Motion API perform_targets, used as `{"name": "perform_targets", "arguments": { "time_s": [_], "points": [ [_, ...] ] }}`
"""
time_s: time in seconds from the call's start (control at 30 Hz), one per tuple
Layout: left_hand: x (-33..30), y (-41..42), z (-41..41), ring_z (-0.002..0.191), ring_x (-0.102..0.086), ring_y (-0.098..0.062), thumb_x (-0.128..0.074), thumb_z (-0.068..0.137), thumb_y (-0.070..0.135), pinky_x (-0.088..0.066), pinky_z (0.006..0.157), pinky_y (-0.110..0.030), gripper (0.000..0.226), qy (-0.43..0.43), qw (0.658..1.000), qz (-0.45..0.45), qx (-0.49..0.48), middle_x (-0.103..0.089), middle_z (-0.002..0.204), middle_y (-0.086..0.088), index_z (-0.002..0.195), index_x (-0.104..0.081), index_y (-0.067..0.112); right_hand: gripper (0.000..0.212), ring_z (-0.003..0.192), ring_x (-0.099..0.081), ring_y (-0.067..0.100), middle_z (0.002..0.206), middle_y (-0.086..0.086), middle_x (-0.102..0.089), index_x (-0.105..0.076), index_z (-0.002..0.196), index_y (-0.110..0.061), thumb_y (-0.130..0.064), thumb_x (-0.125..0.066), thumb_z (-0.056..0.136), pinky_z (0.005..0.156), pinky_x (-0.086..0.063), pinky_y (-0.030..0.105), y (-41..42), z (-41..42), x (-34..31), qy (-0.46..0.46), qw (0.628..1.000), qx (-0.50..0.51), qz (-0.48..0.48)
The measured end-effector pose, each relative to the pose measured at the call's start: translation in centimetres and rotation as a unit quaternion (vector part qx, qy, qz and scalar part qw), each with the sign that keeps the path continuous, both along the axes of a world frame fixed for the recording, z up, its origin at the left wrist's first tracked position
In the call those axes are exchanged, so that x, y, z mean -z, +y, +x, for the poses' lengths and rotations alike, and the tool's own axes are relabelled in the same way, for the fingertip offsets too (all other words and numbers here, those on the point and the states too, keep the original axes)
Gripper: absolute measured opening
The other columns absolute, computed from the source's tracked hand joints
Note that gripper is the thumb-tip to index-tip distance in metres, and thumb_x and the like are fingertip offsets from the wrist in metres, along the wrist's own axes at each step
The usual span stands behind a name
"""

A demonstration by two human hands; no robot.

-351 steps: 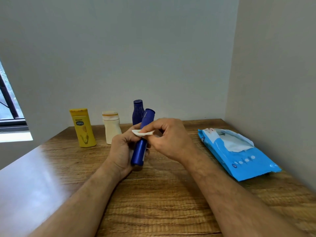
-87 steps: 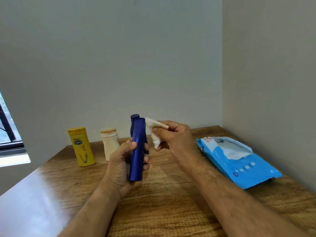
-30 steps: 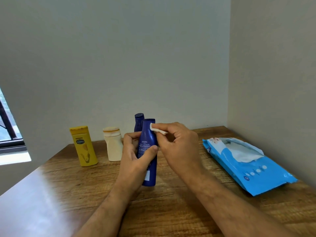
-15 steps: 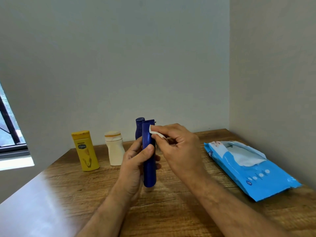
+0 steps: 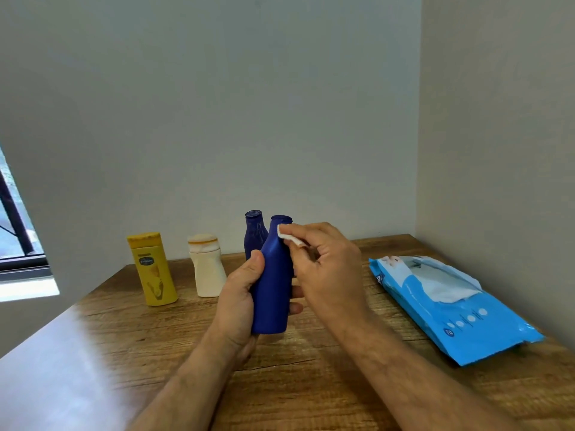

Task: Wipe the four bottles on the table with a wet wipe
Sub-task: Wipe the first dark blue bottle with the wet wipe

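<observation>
My left hand (image 5: 238, 298) grips a blue bottle (image 5: 273, 281) upright above the wooden table (image 5: 311, 384), its broad plain side facing me. My right hand (image 5: 326, 269) pinches a folded white wet wipe (image 5: 287, 235) and presses it against the bottle's neck just below the top. Behind it stands a second, darker blue bottle (image 5: 253, 234), partly hidden. A cream bottle (image 5: 207, 269) and a yellow bottle (image 5: 152, 269) stand upright to the left near the back wall.
A blue pack of wet wipes (image 5: 451, 309) lies on the right side of the table with its flap open and a wipe showing. Walls close in behind and on the right. A window (image 5: 15, 237) is at the far left.
The held blue bottle has been turned in my left hand, from its narrow edge to its broad side. My right hand keeps the wipe at the bottle's top.
</observation>
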State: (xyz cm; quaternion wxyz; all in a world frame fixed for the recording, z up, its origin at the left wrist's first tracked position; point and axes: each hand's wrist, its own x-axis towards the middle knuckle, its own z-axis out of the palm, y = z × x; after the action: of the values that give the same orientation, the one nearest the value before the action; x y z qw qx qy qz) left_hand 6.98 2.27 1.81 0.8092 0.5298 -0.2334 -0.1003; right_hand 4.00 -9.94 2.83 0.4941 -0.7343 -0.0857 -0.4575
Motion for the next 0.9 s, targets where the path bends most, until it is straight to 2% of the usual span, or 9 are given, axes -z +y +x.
{"name": "perform_targets", "arguments": {
  "time_s": [0.07,0.17,0.23,0.33,0.4,0.67,0.77,0.83,0.9],
  "points": [
    [0.0,0.0,0.0,0.073,-0.073,-0.030,-0.045,0.100,0.042,-0.060,0.063,-0.043,0.040,0.010,1.000,0.006,0.001,-0.077,0.093,-0.016,0.109,-0.068,0.011,0.019,0.096,-0.064,0.001,0.103,-0.016,-0.067,-0.072,0.112,-0.025,-0.020,-0.064,0.096,0.072,-0.058,0.016,-0.2,0.0,-0.1,-0.008,1.000,0.019,0.021],
    [0.0,0.0,-0.1,0.079,-0.073,-0.034,-0.042,0.103,0.040,-0.061,0.065,-0.045,0.039,0.015,1.000,0.022,0.002,-0.076,0.099,-0.018,0.112,-0.066,0.011,0.011,0.089,-0.062,-0.009,0.091,-0.018,-0.066,-0.070,0.104,-0.025,-0.019,-0.064,0.096,0.063,-0.049,0.005,-0.6,0.1,-0.1,0.016,0.997,0.021,0.073],
    [0.1,-0.1,-0.1,0.081,-0.074,-0.032,-0.041,0.104,0.037,-0.061,0.070,-0.047,0.036,0.013,1.000,0.026,0.001,-0.077,0.099,-0.016,0.113,-0.066,0.012,0.011,0.086,-0.064,-0.006,0.091,-0.019,-0.066,-0.070,0.103,-0.026,-0.019,-0.064,0.096,0.062,-0.052,0.009,-0.7,0.2,0.0,0.023,0.997,0.027,0.068],
    [0.2,-0.3,0.0,0.078,-0.075,-0.026,-0.043,0.103,0.034,-0.057,0.077,-0.050,0.032,0.003,1.000,0.013,-0.011,-0.077,0.097,-0.012,0.110,-0.068,0.015,0.019,0.093,-0.066,0.004,0.103,-0.017,-0.065,-0.073,0.112,-0.026,-0.019,-0.065,0.096,0.067,-0.061,0.023,-0.6,0.1,0.1,0.018,1.000,0.016,0.003],
    [0.3,-0.3,0.2,0.076,-0.074,-0.024,-0.045,0.102,0.035,-0.056,0.079,-0.051,0.031,0.002,1.000,0.006,-0.019,-0.077,0.095,-0.011,0.107,-0.069,0.016,0.022,0.095,-0.063,0.002,0.106,-0.017,-0.061,-0.073,0.114,-0.026,-0.018,-0.065,0.096,0.069,-0.061,0.020,-0.5,0.0,0.2,0.016,0.999,0.015,-0.042],
    [0.9,-0.1,1.1,0.069,-0.070,-0.026,-0.037,0.106,0.042,-0.058,0.056,-0.038,0.034,-0.042,0.996,0.063,-0.048,-0.075,0.094,-0.011,0.123,-0.062,0.026,0.019,0.083,-0.068,0.000,0.093,-0.017,-0.071,-0.074,0.109,-0.027,-0.018,-0.064,0.096,0.067,-0.059,0.017,-0.6,0.6,0.4,0.051,0.998,0.000,0.045],
    [1.0,-0.1,1.3,0.066,-0.067,-0.024,-0.042,0.098,0.053,-0.056,0.054,-0.037,0.036,-0.062,0.995,0.075,-0.036,-0.072,0.093,-0.011,0.122,-0.060,0.033,0.022,0.090,-0.065,-0.006,0.097,-0.020,-0.070,-0.073,0.113,-0.028,-0.018,-0.064,0.096,0.074,-0.054,0.009,-0.4,0.6,0.5,0.078,0.996,-0.004,0.033],
    [1.0,0.1,1.4,0.066,-0.065,-0.022,-0.055,0.094,0.056,-0.055,0.052,-0.035,0.037,-0.059,0.994,0.090,-0.025,-0.067,0.098,-0.013,0.125,-0.057,0.036,0.023,0.094,-0.064,-0.008,0.101,-0.018,-0.071,-0.073,0.115,-0.027,-0.017,-0.065,0.095,0.077,-0.050,0.005,-0.3,0.6,0.4,0.090,0.995,-0.001,0.030],
    [1.1,0.4,1.6,0.064,-0.064,-0.021,-0.073,0.083,0.044,-0.054,0.051,-0.033,0.053,-0.050,0.994,0.095,-0.012,-0.062,0.110,-0.015,0.130,-0.049,0.036,0.024,0.095,-0.065,-0.007,0.104,-0.016,-0.073,-0.074,0.115,-0.026,-0.017,-0.066,0.095,0.080,-0.051,0.008,-0.2,0.6,0.4,0.094,0.995,-0.002,0.038]
  ]
}}
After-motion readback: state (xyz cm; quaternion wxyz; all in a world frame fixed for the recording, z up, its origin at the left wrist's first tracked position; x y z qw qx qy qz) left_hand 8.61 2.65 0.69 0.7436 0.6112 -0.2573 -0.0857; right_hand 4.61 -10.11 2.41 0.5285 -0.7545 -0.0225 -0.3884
